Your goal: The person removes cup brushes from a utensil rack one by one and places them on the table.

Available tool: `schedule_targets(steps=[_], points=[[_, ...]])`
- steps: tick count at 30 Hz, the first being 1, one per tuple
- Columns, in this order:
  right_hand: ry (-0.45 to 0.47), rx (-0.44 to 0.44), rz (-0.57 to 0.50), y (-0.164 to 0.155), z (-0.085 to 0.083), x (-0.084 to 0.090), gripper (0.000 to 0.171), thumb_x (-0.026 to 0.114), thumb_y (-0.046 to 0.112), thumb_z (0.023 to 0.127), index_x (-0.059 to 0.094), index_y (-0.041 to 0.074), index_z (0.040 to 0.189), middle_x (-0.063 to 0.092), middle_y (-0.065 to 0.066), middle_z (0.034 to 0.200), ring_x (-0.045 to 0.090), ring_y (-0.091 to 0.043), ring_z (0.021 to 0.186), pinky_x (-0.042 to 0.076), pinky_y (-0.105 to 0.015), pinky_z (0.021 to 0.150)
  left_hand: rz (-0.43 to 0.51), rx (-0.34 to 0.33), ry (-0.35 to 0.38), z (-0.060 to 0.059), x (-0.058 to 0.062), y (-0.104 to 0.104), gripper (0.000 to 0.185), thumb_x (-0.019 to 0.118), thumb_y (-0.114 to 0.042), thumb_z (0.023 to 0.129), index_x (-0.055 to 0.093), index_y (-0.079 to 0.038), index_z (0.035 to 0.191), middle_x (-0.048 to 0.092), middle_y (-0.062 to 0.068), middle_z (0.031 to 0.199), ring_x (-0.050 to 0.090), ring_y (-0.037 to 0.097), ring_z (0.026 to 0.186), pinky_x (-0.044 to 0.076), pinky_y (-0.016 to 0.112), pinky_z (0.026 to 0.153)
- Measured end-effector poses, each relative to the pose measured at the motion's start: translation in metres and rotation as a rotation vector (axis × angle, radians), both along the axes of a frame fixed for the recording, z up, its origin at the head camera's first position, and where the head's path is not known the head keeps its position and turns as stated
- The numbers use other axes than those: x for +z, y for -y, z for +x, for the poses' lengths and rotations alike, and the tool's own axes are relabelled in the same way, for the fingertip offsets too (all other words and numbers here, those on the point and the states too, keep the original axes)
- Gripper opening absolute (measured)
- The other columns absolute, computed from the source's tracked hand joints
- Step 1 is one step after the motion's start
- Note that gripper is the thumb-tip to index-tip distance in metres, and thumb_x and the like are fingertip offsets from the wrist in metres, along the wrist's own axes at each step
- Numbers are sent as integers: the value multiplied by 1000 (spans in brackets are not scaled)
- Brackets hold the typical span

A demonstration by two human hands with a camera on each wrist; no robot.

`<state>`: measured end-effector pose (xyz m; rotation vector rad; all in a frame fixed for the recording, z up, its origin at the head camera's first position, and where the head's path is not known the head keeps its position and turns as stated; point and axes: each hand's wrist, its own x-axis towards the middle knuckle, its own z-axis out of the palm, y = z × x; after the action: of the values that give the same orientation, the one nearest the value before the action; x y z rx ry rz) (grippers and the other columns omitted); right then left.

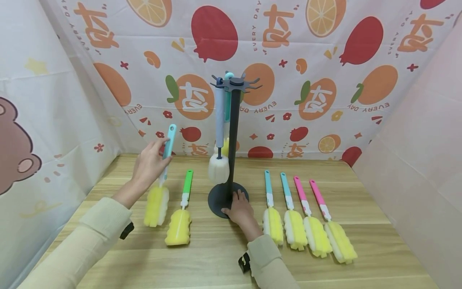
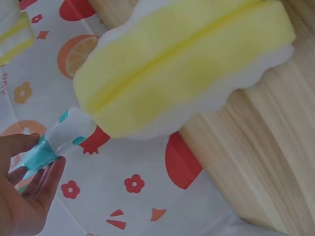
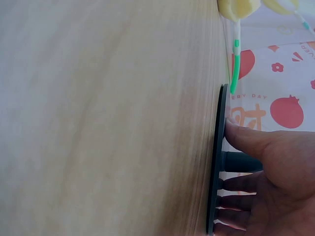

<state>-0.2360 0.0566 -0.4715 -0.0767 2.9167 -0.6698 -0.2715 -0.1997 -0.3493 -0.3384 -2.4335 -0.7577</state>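
Note:
My left hand (image 1: 149, 162) pinches the light blue handle of a sponge bottle brush (image 1: 156, 205), its yellow and white head hanging down at the left. In the left wrist view, thumb and fingers lie on either side of that handle (image 2: 39, 157). My right hand (image 1: 240, 208) rests on the round black base of a rack (image 1: 218, 200), the fingers spread around its pole in the right wrist view. A bottle brush with a grey-blue handle and white sponge head (image 1: 218, 170) hangs from the rack's hooked top. Behind it hangs a teal-handled brush (image 1: 227, 106), partly hidden.
Between the held brush and the rack lies a green-handled brush (image 1: 178, 226). Several brushes lie in a row at the right, two with blue handles (image 1: 268, 188) and two with pink handles (image 1: 317, 194). A fruit-print cloth (image 1: 285, 104) hangs behind the wooden table (image 1: 202, 267).

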Motion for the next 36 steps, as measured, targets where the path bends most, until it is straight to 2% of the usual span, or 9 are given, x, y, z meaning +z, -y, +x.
schedule_targets(steps=[8,21,26,30,36], points=[[-3,3,15,0,1,0,75,63,40,86,32,0,140,24,-16,146,22,-31,133,32,-46,99,-23,15,54,-6,-11,7,55,71,1,77,47,-1,127,53,25,105,60,38,84,48,46,62],[-10,4,7,-1,2,1,75,63,40,85,32,-1,140,24,-17,146,23,-32,132,32,-46,99,-73,49,190,-12,-17,14,53,69,-3,80,44,2,127,49,27,108,58,40,86,47,45,62],[-11,2,11,0,2,0,75,63,40,85,32,0,140,24,-17,146,23,-31,133,32,-46,99,-101,49,307,-12,-19,15,56,70,-3,79,43,4,128,50,28,112,57,37,83,47,42,62],[-13,4,13,0,1,0,75,63,40,85,32,-1,140,24,-17,146,23,-31,133,32,-45,99,-130,37,390,-15,-23,16,58,71,-3,78,42,5,128,52,29,113,54,38,88,47,42,64],[-26,9,13,0,1,0,74,64,39,85,33,-2,139,25,-18,145,24,-32,132,32,-45,99,-152,21,406,-22,-29,16,57,72,-2,76,43,8,125,53,31,110,53,41,95,46,46,70]])
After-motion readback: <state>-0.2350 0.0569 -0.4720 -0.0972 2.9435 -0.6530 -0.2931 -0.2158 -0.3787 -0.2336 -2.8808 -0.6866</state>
